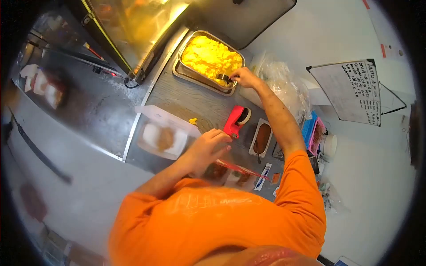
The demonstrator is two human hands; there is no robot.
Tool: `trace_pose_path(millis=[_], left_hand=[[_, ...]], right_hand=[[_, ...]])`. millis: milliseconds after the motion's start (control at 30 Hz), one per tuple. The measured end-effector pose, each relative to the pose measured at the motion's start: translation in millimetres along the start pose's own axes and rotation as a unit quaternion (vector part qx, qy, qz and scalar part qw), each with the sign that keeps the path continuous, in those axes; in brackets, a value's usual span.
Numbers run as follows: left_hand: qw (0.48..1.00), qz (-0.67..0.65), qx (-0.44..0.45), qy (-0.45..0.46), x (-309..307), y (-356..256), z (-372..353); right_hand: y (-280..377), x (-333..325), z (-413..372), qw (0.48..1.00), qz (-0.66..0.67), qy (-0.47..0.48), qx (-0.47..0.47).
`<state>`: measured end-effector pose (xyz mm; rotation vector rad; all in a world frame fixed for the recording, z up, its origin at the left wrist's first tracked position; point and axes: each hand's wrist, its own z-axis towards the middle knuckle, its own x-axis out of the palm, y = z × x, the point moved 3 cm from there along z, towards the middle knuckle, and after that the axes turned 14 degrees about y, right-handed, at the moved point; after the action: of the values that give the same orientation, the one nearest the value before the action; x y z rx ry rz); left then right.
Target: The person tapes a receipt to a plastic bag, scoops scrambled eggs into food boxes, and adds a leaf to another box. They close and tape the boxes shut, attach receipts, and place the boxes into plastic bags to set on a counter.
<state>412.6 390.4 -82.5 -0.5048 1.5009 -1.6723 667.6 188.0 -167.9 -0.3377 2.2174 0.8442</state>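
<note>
A deep metal tray (181, 56) holds a heap of yellow food (208, 53) that looks like scrambled egg. At its near right corner, my right hand (245, 78) grips a dark-handled utensil (223, 77), perhaps a scoop; its far end is in or against the food. My left hand (207, 150) hovers nearer my body, fingers loosely bent and holding nothing I can see. Left of it lies an opened white takeaway box (175, 150), blurred, containing white food like rice and a brown portion. A red tape dispenser (233, 120) is just beyond my left fingertips.
A narrow container of brown sauce (262, 137) with a spoon stands right of the tape dispenser. Clear plastic bags (284, 84) and a whiteboard (348, 91) are further right. A lit glass cabinet (133, 31) stands at the upper left. A yellow scrap (193, 121) lies on the counter.
</note>
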Motion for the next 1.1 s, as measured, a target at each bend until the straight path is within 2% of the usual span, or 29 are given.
trace_pose_path(millis=[33,67,133,167,200,267,400,467,500,567,600,633,700,733,800,833,900,933,1000,1100], left_hand=[[1.000,0.001,0.002,-0.002,0,0,-7],[1.000,0.012,-0.015,0.004,1,2,-14],[0.999,0.024,-0.031,0.007,4,2,-27],[0.998,-0.008,-0.060,-0.003,5,3,-34],[0.995,-0.040,-0.089,-0.014,6,4,-40],[0.995,-0.032,-0.092,-0.023,7,3,-49],[0.994,-0.035,-0.091,-0.045,14,6,-59],[0.995,-0.014,-0.087,-0.036,16,3,-60],[0.996,0.006,-0.086,-0.026,17,1,-61],[0.997,0.009,-0.079,-0.025,19,-3,-64],[0.997,0.010,-0.075,-0.026,20,-5,-65],[0.997,0.015,-0.073,-0.026,20,-7,-69],[0.996,0.020,-0.069,-0.046,19,-10,-79],[0.996,0.024,-0.068,-0.047,18,-10,-84],[0.995,0.022,-0.078,-0.065,16,-8,-97],[0.995,0.024,-0.078,-0.064,16,-7,-104],[0.990,0.024,-0.104,-0.093,16,-5,-119],[0.990,0.026,-0.105,-0.091,16,-7,-125],[0.983,0.000,-0.146,-0.108,15,-10,-137],[0.979,-0.010,-0.154,-0.132,21,4,-151]], right_hand=[[12,-10,-4,0.995,0.062,0.009,0.072],[4,-2,0,0.996,0.057,0.008,0.071],[-14,20,7,0.989,0.127,-0.051,0.054],[-3,29,5,0.984,0.145,-0.096,0.029],[8,40,5,0.985,0.143,-0.095,0.028],[33,56,1,0.986,-0.058,-0.159,-0.007],[67,83,-9,0.969,-0.154,-0.190,0.032],[62,82,-7,0.973,-0.006,-0.179,0.145],[54,83,-4,0.973,-0.007,-0.182,0.145],[31,87,4,0.961,0.158,-0.202,0.106],[29,87,3,0.960,0.157,-0.207,0.104],[31,86,0,0.932,0.275,-0.182,0.150],[40,90,-5,0.829,0.495,-0.119,0.230],[44,92,-7,0.830,0.495,-0.120,0.227],[50,100,-13,0.745,0.625,-0.166,0.164],[54,102,-18,0.745,0.626,-0.166,0.161],[58,100,-32,0.709,0.657,-0.244,0.075],[59,99,-41,0.707,0.659,-0.245,0.073],[65,93,-66,0.693,0.664,-0.280,0.004],[103,84,-123,0.657,0.675,-0.335,-0.011]])
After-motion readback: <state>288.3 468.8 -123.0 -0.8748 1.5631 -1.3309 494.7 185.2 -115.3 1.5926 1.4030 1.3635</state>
